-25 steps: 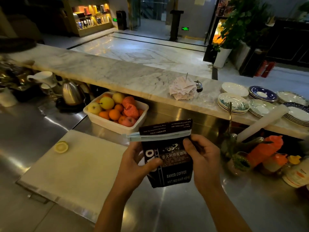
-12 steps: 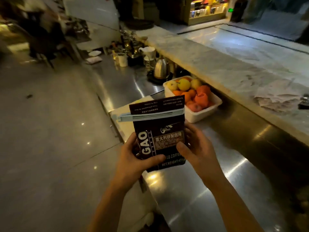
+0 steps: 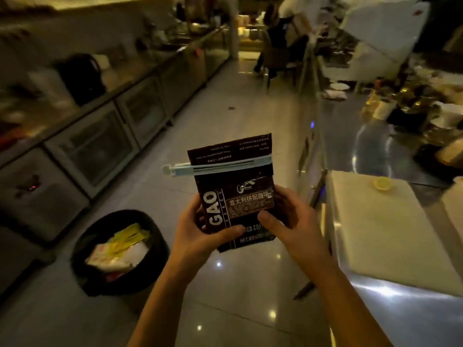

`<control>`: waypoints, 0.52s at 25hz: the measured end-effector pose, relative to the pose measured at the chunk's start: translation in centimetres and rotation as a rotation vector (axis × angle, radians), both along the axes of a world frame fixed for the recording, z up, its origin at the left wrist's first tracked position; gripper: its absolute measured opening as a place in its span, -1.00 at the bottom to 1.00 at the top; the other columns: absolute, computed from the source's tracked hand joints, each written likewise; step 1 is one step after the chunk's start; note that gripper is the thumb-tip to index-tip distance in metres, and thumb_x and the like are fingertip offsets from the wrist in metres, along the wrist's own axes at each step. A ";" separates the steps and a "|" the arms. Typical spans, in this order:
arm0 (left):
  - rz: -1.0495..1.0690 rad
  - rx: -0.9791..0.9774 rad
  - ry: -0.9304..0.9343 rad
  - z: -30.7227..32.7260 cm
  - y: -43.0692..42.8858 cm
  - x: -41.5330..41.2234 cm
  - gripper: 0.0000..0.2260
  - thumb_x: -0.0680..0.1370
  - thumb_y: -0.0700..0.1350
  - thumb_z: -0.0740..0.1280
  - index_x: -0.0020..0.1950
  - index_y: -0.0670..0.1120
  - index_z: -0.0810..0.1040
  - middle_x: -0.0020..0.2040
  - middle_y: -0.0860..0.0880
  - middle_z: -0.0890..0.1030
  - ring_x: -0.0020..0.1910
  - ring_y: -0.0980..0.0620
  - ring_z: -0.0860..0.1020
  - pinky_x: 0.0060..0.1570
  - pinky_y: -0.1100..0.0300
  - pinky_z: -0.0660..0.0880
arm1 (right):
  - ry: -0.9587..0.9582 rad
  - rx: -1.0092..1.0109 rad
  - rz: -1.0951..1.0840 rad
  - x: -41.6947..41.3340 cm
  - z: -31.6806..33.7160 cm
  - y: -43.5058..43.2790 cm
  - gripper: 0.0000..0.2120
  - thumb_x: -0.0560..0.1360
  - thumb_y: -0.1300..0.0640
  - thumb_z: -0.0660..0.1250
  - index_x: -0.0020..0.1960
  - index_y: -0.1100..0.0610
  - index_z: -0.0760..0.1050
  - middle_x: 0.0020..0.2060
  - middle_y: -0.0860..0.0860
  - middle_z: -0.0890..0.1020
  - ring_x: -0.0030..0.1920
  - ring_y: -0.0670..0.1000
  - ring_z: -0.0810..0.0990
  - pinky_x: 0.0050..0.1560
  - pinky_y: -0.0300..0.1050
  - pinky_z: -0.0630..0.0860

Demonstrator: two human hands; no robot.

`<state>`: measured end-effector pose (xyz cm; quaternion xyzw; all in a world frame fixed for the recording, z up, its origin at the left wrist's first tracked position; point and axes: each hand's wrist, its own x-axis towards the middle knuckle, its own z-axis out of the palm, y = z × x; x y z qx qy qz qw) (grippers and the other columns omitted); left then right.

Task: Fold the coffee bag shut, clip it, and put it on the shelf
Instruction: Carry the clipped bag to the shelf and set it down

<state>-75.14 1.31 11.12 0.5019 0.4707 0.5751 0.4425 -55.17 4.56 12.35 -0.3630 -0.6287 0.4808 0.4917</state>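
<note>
Behind the bar, the view has swung from the counter and fruit tub to the aisle, suggesting the walk to a shelf has begun. Both the left hand (image 3: 198, 231) and right hand (image 3: 292, 219) grasp the coffee bag (image 3: 234, 194), held upright at chest height, folded under a pale clip (image 3: 218, 166). Legible: "GAO", "BAKED", "NET.WEIGH".

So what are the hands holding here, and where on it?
Both hands, left and right, hold the clipped coffee bag by its lower half, one at each side edge.
</note>
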 end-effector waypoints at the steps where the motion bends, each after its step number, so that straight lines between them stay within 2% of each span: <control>1: 0.073 0.003 -0.001 0.1 -1.1 -3.0 -0.39 0.23 -0.10 0.64 0.23 0.05 0.53 0.12 -0.01 0.69 0.11 -0.01 0.68 -0.05 0.16 0.64 | -0.002 0.001 0.066 -3.2 0.3 0.2 -0.59 0.37 -0.14 0.49 0.19 -0.27 0.49 0.14 -0.14 0.66 0.18 -0.10 0.63 0.13 -0.16 0.58; 3: 0.219 0.007 0.006 0.2 -3.8 -9.5 -0.41 0.22 -0.09 0.65 0.19 0.12 0.55 0.11 0.04 0.70 0.09 0.05 0.68 -0.08 0.23 0.63 | 0.005 0.000 0.207 -10.5 0.7 0.3 -0.61 0.39 -0.08 0.49 0.19 -0.23 0.50 0.14 -0.12 0.66 0.18 -0.08 0.63 0.14 -0.11 0.59; 5: 0.344 0.010 0.015 0.5 -6.3 -15.1 -0.39 0.21 -0.07 0.66 0.20 0.13 0.54 0.12 0.04 0.70 0.10 0.05 0.68 -0.07 0.22 0.63 | 0.004 0.007 0.338 -17.1 1.0 -0.1 -0.62 0.43 0.01 0.48 0.19 -0.23 0.51 0.14 -0.10 0.66 0.18 -0.07 0.63 0.14 -0.09 0.59; 8: 0.604 0.015 -0.006 0.2 -12.3 -25.3 -0.34 0.20 -0.05 0.67 0.25 0.05 0.52 0.14 -0.03 0.70 0.12 -0.02 0.68 -0.04 0.11 0.64 | 0.010 0.007 0.591 -30.0 1.2 -2.4 -0.61 0.41 -0.05 0.47 0.21 -0.21 0.50 0.14 -0.11 0.67 0.17 -0.08 0.64 0.10 -0.14 0.60; 10: 0.785 0.001 -0.027 -0.1 -16.6 -30.6 -0.34 0.19 -0.05 0.67 0.23 0.00 0.53 0.11 -0.05 0.71 0.10 -0.03 0.69 -0.05 0.11 0.64 | -0.004 0.008 0.739 -37.6 1.3 -4.8 -0.55 0.40 -0.10 0.47 0.26 -0.11 0.49 0.13 -0.09 0.67 0.16 -0.07 0.64 0.10 -0.10 0.61; 13: 1.052 -0.019 -0.037 -0.4 -22.5 -35.8 -0.36 0.16 -0.03 0.67 0.19 0.05 0.55 0.09 0.00 0.72 0.07 0.02 0.70 -0.08 0.15 0.65 | -0.013 0.012 0.953 -46.5 1.0 -8.3 -0.58 0.41 -0.06 0.46 0.25 -0.13 0.48 0.13 -0.10 0.67 0.17 -0.05 0.64 0.12 -0.05 0.60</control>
